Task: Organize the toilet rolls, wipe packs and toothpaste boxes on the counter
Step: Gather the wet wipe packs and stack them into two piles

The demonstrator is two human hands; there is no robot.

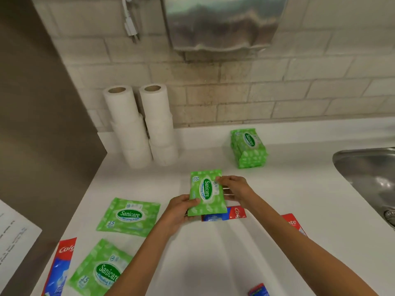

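Wipe-pack step in hand. Left hand (180,210) is gripping the near-left edge of one wipe pack (206,193) and right hand (234,188) is pinching its right side, holding it above mid-counter (213,263), over a toothpaste box (224,214). The wipe stack (249,149) is sitting by the back wall, right of the stacked toilet rolls (139,124). The next move is probably carrying the pack back-right and squaring it on top. Two loose packs (128,215) are lying left, waiting.
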